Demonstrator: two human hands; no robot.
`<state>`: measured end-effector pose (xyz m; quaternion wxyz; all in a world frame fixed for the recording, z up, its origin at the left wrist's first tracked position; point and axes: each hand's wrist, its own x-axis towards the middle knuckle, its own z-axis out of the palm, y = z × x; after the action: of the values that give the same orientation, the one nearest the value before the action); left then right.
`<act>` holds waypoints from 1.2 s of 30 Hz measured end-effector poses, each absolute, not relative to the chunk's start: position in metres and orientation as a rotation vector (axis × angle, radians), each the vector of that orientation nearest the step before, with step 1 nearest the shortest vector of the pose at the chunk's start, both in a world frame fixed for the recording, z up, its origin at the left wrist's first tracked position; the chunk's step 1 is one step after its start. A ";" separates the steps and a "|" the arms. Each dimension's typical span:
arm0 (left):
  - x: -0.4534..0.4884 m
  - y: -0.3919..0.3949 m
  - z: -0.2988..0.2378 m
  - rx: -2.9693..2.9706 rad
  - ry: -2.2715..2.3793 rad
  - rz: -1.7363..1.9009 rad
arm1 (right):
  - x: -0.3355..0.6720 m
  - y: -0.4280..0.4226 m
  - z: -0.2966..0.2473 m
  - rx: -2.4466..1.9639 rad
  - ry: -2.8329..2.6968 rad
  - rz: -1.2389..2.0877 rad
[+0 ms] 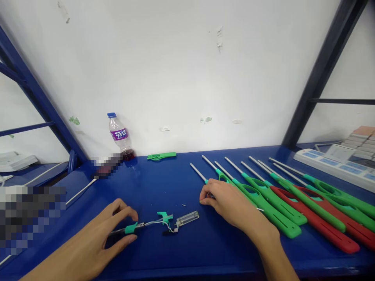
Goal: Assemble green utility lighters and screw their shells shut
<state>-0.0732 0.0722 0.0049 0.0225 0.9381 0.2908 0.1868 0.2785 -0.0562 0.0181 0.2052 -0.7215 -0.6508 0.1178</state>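
My left hand (108, 230) is on the blue table, thumb and fingers apart around the teal collar (131, 228) of a taken-apart long-nosed lighter, seemingly not gripping it. From that collar a thin rod and white wire run to a teal trigger (165, 217) and a clear fuel tank (187, 218) lying on the tabletop. My right hand (225, 199) is closed, its fingertips curled together low over the table; what they hold, if anything, is hidden. Beneath and beyond it a metal lighter tube (197, 172) sticks out, the rest of that lighter covered by the hand.
Several green lighters (263, 199) and red lighters (319, 222) lie slanted on the right. Behind them is a white power strip (334, 164). A green handle shell (161, 156) lies by the wall, near a bottle (119, 134). A tiny metal piece (183, 205) sits mid-table.
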 end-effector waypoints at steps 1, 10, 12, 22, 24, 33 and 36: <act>-0.075 0.072 0.000 2.868 0.892 0.559 | 0.276 -0.056 0.020 -1.992 -1.828 0.347; -0.066 0.076 0.019 2.672 0.870 0.749 | 0.267 -0.056 0.027 -1.903 -1.813 0.291; -0.062 0.083 0.032 2.686 0.875 0.838 | 0.268 -0.057 0.029 -1.900 -1.798 0.269; 0.004 0.197 0.033 2.773 0.877 0.691 | 0.281 -0.053 0.034 -1.986 -1.677 0.161; 0.014 0.218 0.021 2.807 0.875 0.541 | 0.284 -0.054 0.033 -2.011 -1.673 0.144; 0.012 0.254 0.021 2.934 1.002 0.374 | 0.286 -0.054 0.032 -2.059 -1.663 0.139; 0.035 0.275 0.032 2.956 1.044 0.345 | 0.285 -0.055 0.034 -2.072 -1.654 0.140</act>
<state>0.0353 0.2750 0.0323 -0.0062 0.9373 0.3309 0.1093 0.2847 -0.0547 0.0341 0.2409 -0.7575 -0.6047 0.0511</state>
